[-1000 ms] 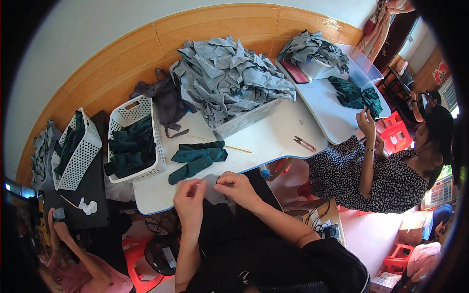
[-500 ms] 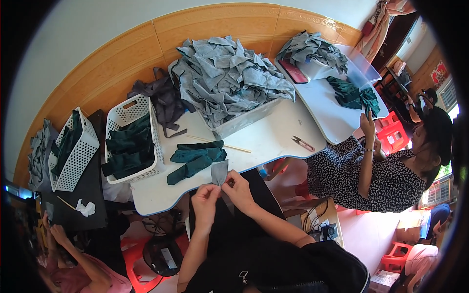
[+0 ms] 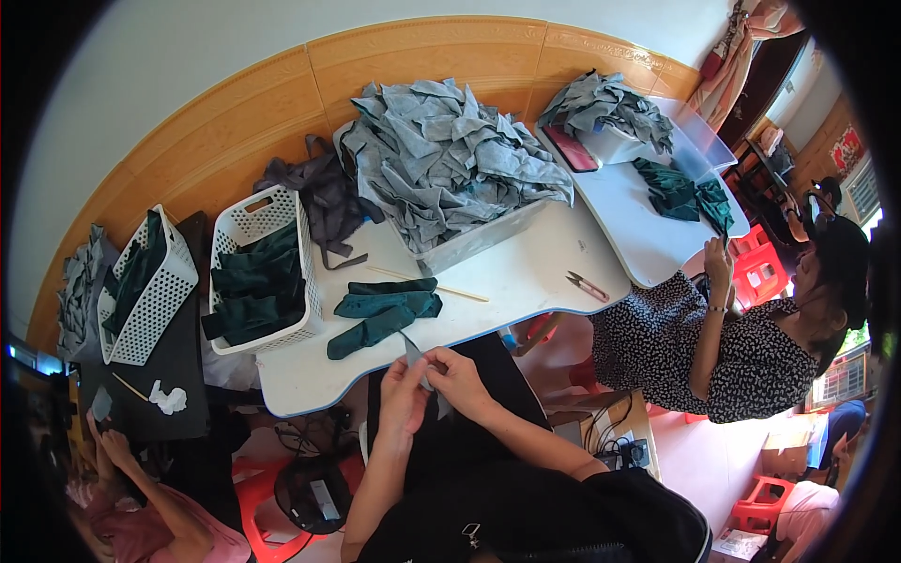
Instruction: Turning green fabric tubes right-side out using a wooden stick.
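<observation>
My left hand (image 3: 404, 394) and my right hand (image 3: 458, 383) are close together at the front edge of the white table (image 3: 535, 267). Both are closed on a small grey fabric piece (image 3: 412, 351), one corner of which points up between the fingers. More grey cloth hangs below my hands, partly hidden by them. Just beyond lie several dark green fabric pieces (image 3: 387, 304), overlapping on the tabletop. Behind these rests a thin wooden stick (image 3: 460, 294). A pair of thread snips (image 3: 588, 286) lies farther right, near the table edge.
A large bin (image 3: 488, 236) heaped with grey cloth stands at the back. White baskets (image 3: 312, 324) of green fabric are on the left, beside dark cloth strips (image 3: 324, 192). One person (image 3: 694, 347) works at the right table; another (image 3: 169, 511) sits lower left.
The grey piece has turned from lying flat over the table edge to a narrow, upright fold. My left hand has shifted slightly right and down. The whole view has shifted a little.
</observation>
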`<action>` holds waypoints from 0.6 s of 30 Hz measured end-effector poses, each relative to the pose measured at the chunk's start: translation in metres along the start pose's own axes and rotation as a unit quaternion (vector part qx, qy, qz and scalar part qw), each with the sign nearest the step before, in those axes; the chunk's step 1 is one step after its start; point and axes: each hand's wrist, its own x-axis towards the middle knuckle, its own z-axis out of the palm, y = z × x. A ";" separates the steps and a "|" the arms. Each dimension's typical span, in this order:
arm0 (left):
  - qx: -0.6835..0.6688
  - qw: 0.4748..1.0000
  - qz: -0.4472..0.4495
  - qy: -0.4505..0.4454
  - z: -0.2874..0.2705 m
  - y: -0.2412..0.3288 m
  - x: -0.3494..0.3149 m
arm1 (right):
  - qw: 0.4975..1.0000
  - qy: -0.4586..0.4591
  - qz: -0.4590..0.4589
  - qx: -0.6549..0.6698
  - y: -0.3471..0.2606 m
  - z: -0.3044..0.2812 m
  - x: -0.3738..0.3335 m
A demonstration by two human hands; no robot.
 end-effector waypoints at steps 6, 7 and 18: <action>0.016 1.000 -0.013 0.002 0.012 -0.011 -0.011 | 0.994 0.049 -0.049 -0.081 0.003 0.003 0.000; 0.016 0.999 -0.030 0.007 0.012 -0.009 -0.010 | 0.994 0.052 -0.050 -0.079 0.002 0.003 0.000; -0.001 1.000 0.016 0.005 0.022 -0.018 -0.010 | 0.973 0.100 -0.180 -0.107 -0.006 0.006 -0.002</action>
